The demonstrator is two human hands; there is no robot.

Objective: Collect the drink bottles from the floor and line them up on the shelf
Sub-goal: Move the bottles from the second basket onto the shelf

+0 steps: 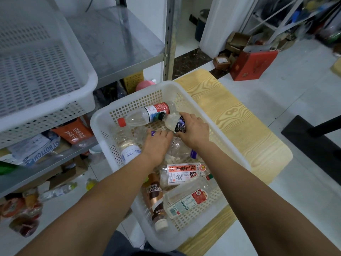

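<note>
A white perforated basket (103, 124) on the floor holds several drink bottles lying on their sides. My right hand (193, 130) grips a small black-capped bottle with a dark label (171, 121), lifted slightly over the others. My left hand (156, 145) reaches down onto a clear bottle with a purple cap (152, 133); whether it has closed on it I cannot tell. A red-capped bottle (145, 115) lies at the basket's far side, a brown coffee bottle (156, 198) and a red-labelled clear bottle (186, 202) at the near side. The grey metal shelf (118, 45) stands at upper left.
An empty white basket (46, 85) sits on the shelf's left part. The lower shelf (48, 163) holds packets and boxes. A wood-grain board (239, 126) lies under the floor basket. A red box (252, 65) and a black stand base (313, 145) are to the right.
</note>
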